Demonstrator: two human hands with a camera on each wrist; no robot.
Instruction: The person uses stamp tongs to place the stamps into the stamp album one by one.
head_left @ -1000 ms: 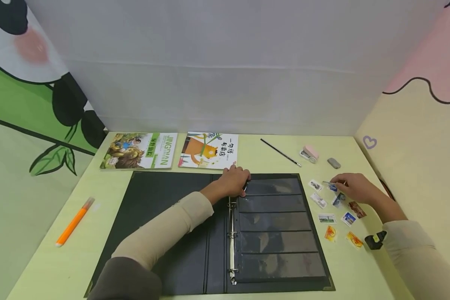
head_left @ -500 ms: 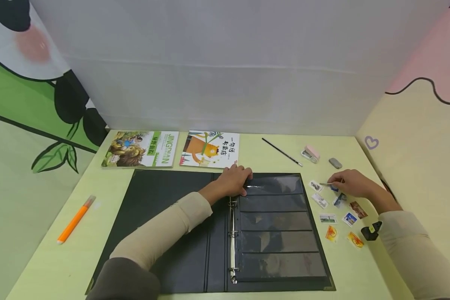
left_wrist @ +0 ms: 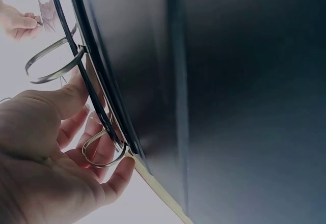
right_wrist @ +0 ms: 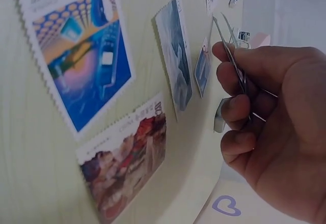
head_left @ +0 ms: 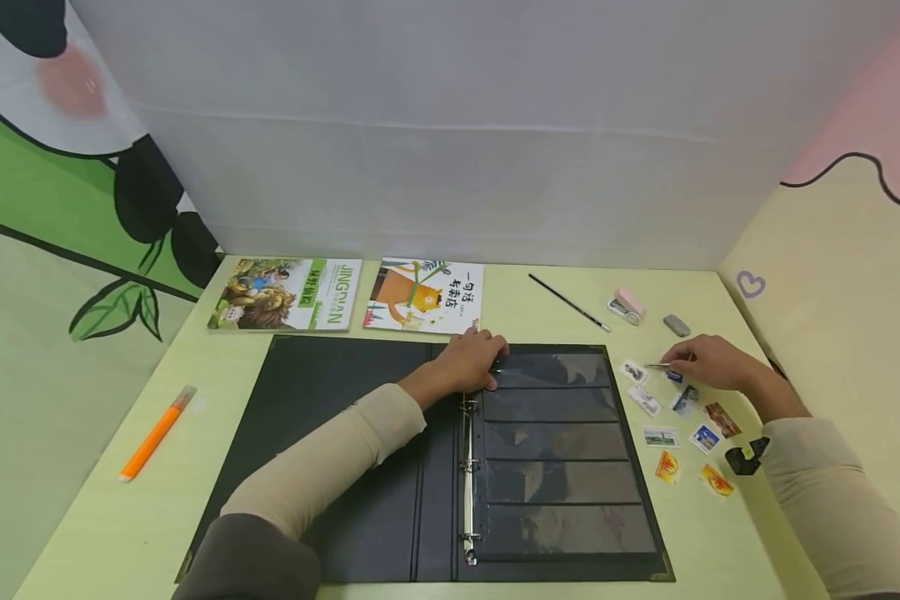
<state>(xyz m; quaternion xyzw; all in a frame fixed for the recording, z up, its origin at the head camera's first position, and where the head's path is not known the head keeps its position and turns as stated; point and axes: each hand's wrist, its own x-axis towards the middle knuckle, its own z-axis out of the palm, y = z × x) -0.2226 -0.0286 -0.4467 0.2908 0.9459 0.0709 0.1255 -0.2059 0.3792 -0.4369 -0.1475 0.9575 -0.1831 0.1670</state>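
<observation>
On the table lies an open black ring binder [head_left: 345,417] with a clear-pocketed stamp page [head_left: 562,437] on its right side. My left hand [head_left: 471,360] holds the page's top edge beside the rings; in the left wrist view its thumb and fingers reach around past the metal rings [left_wrist: 53,63]. My right hand [head_left: 711,364] pinches metal tweezers [right_wrist: 232,56], their tips parted with no stamp showing between them. The tips point toward a grey-and-white stamp [head_left: 634,372] at the upper left of the scattered stamps. A small blue stamp [head_left: 673,377] lies just under the fingers.
Several other stamps, including an orange one [head_left: 667,467], lie right of the binder. Behind it are two books [head_left: 427,296], a pencil [head_left: 570,302], a pink stapler [head_left: 627,306] and a grey eraser [head_left: 677,325]. An orange marker [head_left: 157,433] lies at left.
The tweezers dipped slightly left toward the grey-and-white stamp, then drew back a little. My left hand stays at the page's top edge. The head view has shifted slightly.
</observation>
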